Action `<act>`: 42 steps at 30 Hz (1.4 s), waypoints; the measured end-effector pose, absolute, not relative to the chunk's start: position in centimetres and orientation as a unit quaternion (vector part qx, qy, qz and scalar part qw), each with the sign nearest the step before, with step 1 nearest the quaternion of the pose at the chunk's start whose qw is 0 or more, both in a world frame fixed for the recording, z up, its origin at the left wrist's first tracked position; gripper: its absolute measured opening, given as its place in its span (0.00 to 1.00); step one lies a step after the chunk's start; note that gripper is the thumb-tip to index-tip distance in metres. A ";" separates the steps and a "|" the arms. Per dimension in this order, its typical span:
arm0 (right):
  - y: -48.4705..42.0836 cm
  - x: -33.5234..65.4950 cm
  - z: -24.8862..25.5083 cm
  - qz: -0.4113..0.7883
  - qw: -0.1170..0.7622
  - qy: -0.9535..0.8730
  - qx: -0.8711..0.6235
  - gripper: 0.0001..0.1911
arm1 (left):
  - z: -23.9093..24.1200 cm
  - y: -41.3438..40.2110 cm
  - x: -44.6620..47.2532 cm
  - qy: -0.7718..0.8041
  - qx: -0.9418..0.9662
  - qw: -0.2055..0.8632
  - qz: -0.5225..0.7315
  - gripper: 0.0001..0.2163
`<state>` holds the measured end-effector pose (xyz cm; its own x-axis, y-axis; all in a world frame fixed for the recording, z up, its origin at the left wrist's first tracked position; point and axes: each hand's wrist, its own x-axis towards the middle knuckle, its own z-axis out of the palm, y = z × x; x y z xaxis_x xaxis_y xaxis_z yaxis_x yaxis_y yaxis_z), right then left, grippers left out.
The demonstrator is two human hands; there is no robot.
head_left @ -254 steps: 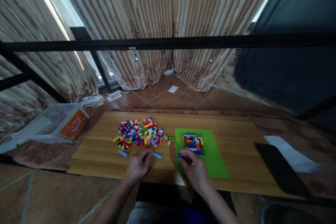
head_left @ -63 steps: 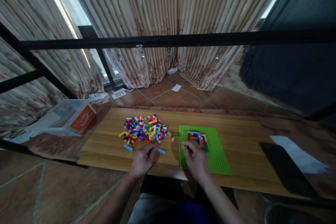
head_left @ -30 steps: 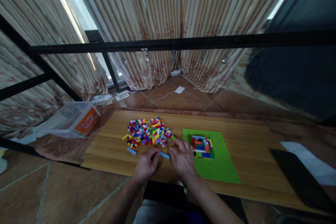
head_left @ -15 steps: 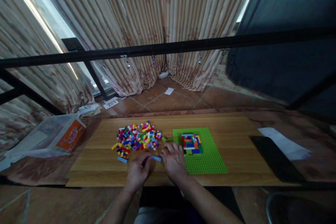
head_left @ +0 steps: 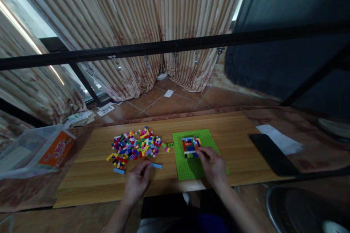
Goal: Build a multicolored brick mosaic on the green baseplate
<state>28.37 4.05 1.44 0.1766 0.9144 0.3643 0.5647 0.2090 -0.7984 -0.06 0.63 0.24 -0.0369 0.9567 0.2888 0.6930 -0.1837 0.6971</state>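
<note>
Multicoloured brick build [head_left: 191,145] at fingertips of right hand [head_left: 213,164], grasp unreadable; left hand [head_left: 136,182] half-open, empty, beside blue brick [head_left: 156,166].

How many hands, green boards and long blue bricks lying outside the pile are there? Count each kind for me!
Hands: 2, the left hand and the right hand
Boards: 1, the green board
Loose bricks: 2, the long blue bricks
Total: 5

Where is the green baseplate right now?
Head view: the green baseplate lies on the wooden board, right of the loose brick pile, with the right hand over its near right part.
</note>
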 end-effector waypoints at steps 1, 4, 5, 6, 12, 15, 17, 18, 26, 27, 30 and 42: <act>4.4 29.3 1.2 0.189 0.477 -0.601 -0.614 0.17 | 0.3 0.6 0.0 0.615 0.671 0.174 0.377 0.09; 5.5 30.7 0.4 0.203 0.478 -0.565 -0.641 0.19 | 0.5 0.6 0.1 0.616 0.671 0.170 0.376 0.09; 5.8 30.9 0.2 0.209 0.481 -0.556 -0.645 0.19 | 0.5 0.6 0.1 0.617 0.671 0.170 0.375 0.09; 6.0 30.8 0.0 0.215 0.486 -0.547 -0.647 0.20 | 0.5 0.6 0.1 0.617 0.671 0.169 0.375 0.09; 6.7 30.2 -0.7 0.245 0.502 -0.522 -0.644 0.20 | 0.4 0.6 0.0 0.611 0.675 0.174 0.375 0.08; 6.7 30.2 -0.7 0.244 0.493 -0.527 -0.648 0.20 | 0.3 0.6 0.0 0.612 0.674 0.175 0.375 0.09; 6.6 30.2 -0.6 0.236 0.484 -0.536 -0.650 0.20 | 0.3 0.6 0.0 0.614 0.672 0.176 0.374 0.09; 6.5 30.3 -0.5 0.230 0.479 -0.542 -0.651 0.20 | 0.3 0.6 0.0 0.615 0.671 0.178 0.374 0.09; 6.4 30.6 -0.4 0.217 0.458 -0.548 -0.665 0.22 | 0.2 0.5 0.1 0.616 0.667 0.179 0.379 0.09; 6.5 30.6 -0.5 0.222 0.464 -0.545 -0.662 0.22 | 0.2 0.5 0.1 0.615 0.667 0.178 0.381 0.09; 6.7 30.6 -0.5 0.235 0.477 -0.533 -0.658 0.20 | 0.2 0.5 0.1 0.615 0.668 0.178 0.381 0.08; 7.4 30.0 -0.6 0.293 0.498 -0.492 -0.651 0.17 | 0.4 0.4 0.2 0.615 0.670 0.183 0.374 0.08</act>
<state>30.04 7.43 -0.59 0.3443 0.9327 0.1073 0.3486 -0.0209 -0.9370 0.21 0.45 0.44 -0.0355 0.9604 0.2763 0.6869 -0.1774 0.7048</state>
